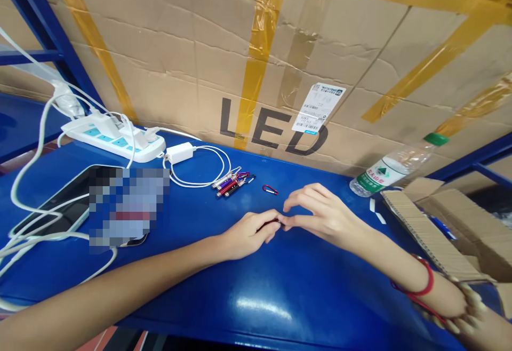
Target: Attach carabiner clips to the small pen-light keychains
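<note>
**At mid-table: a small dark piece at the fingertips**

From the head view, the only one, both bare hands come together on the near side of a red carabiner, which lies loose and apart from them. The left hand rests low, its thumb and index finger apparently pinching the small dark piece, most of which they hide. The right hand reaches in to touch the same spot with its lowest fingertips, while its upper fingers arch clear; whether it grips the piece too, I cannot make out.

Beyond the left hand lies a cluster of small metal tubes with clips, beside the looped cable of a white adapter. Farther left is a power strip; on the right stand a plastic bottle, tilted in this view, and a cardboard box.

The step in hand looks like fine two-handed work on the piece. As I judge it, the next move calls for a steady left pinch and a light, exact touch from the right fingertips, since something so small could easily slip.
</note>
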### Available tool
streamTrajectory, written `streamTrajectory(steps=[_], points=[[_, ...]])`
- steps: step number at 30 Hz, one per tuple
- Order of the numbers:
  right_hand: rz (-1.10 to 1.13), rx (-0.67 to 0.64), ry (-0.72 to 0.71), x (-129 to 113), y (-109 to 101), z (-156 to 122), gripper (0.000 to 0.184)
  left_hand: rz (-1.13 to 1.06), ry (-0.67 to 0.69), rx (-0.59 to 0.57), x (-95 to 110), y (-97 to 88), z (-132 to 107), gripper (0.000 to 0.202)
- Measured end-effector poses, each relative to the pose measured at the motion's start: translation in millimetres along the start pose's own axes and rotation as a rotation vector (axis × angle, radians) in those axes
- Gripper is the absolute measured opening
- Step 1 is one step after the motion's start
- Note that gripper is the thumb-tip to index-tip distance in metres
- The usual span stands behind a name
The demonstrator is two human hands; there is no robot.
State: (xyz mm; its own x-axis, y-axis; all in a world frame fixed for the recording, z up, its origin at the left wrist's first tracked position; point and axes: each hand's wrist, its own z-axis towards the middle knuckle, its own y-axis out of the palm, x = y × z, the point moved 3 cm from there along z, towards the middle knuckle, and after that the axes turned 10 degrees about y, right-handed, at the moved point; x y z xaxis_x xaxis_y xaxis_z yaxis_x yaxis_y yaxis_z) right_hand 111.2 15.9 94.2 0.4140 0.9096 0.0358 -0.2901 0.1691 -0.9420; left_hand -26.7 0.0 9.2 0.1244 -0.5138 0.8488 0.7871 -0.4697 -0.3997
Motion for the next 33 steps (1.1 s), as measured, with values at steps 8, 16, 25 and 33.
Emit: streamTrajectory(steps=[8,16,25,33], points=[[0.104,-0.096,0.01,3.4,0.0,3.0,0.024,0.113,0.044,-0.029,3.7,0.2,-3.4,0.023],[0.227,-0.057,0.146,2.1,10.9,-6.2,0.026,0.231,0.171,0.008,5.5,1.3,-4.1,0.02],[0.235,0.038,0.385,-3.3,26.3,-19.3,0.029,0.458,0.285,0.128,3.1,4.1,-8.3,0.023],[0.407,0.093,0.605,-3.7,39.9,-19.9,0.029,0.665,0.3,0.207,-0.3,4.3,-9.3,0.023]])
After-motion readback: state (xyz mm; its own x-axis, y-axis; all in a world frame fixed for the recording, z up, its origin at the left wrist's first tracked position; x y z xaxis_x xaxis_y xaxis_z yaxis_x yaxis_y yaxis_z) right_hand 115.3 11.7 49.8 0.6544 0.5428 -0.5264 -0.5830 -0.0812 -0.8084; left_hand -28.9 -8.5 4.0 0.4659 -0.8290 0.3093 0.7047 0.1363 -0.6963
